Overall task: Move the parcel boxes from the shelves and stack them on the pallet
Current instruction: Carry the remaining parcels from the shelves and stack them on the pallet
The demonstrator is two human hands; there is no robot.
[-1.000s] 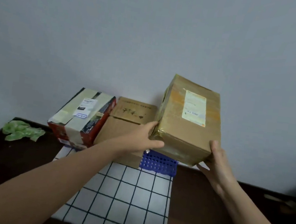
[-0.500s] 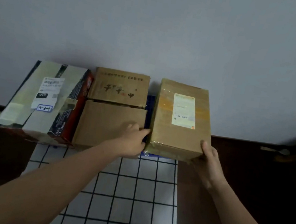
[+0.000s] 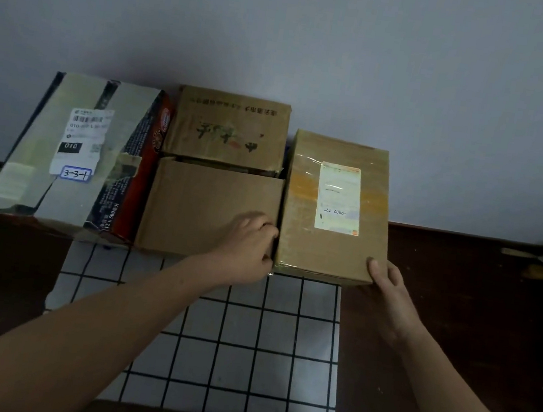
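Near edge: both forearms reach in over a white grid-pattern cloth (image 3: pixel 245 340) laid on dark floor (image 3: pixel 453 333).

Left hand (image 3: pixel 247 247): fingers curled in at the left near edge of the taped parcel box (image 3: pixel 297 237), tucked into the seam between it and the plain carton (image 3: pixel 207 211) next door. Reads as a grip on that side.
Right hand (image 3: pixel 387 286): at the near right corner, thumb on the top face, other fingers hidden round the side. Also gripping.

Taped parcel box: brown cardboard wrapped in glossy clear tape, with an orange tint across the upper part. The pale shipping label (image 3: pixel 338 197) on top has small print, unreadable. Lying flat, long axis running away from the person.

Position: right end of a row of parcels at the far edge of the cloth, left side touching the plain carton, far end near the wall (image 3: pixel 319 39). What it sits on is hidden.

Further left/back: printed carton (image 3: pixel 228 127) behind the plain one, then a black-and-red box (image 3: pixel 73 152) with wide pale tape and a tag reading "3-3-1".
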